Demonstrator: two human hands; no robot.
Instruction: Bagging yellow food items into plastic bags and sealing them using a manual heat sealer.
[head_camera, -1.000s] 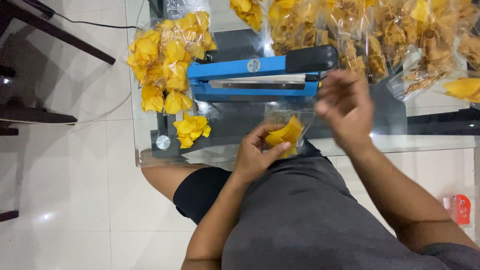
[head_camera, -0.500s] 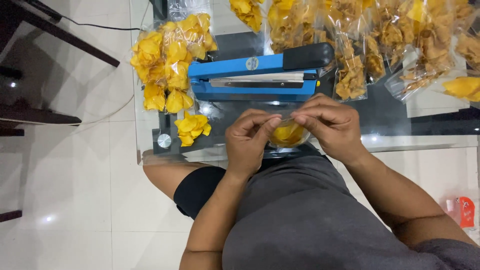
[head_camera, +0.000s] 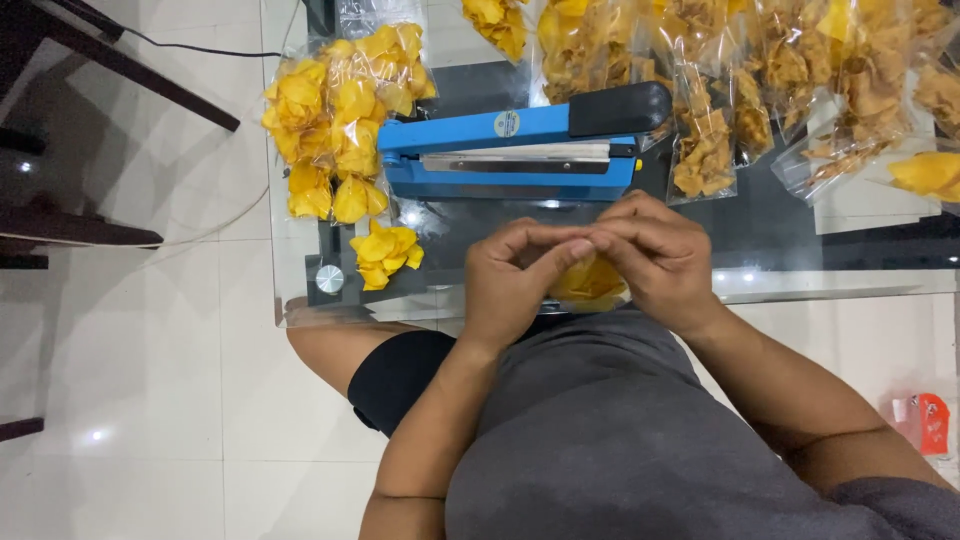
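Observation:
My left hand (head_camera: 512, 280) and my right hand (head_camera: 655, 255) meet fingertip to fingertip over the near edge of a glass table (head_camera: 850, 285). Between them they pinch the top of a small clear bag of yellow chips (head_camera: 590, 285), which hangs under my fingers and is mostly hidden by them. Just beyond my hands lies a blue heat sealer (head_camera: 520, 152) with a black handle, its arm down.
A stack of sealed yellow chip bags (head_camera: 335, 115) lies at the table's left end, with one small bag (head_camera: 385, 252) nearer me. Many browner chip bags (head_camera: 790, 75) cover the far right. Dark chair legs (head_camera: 70, 225) stand left on the tiled floor.
My right hand has come down from in front of the sealer to join my left hand, and both now pinch the bag's top together near the table edge.

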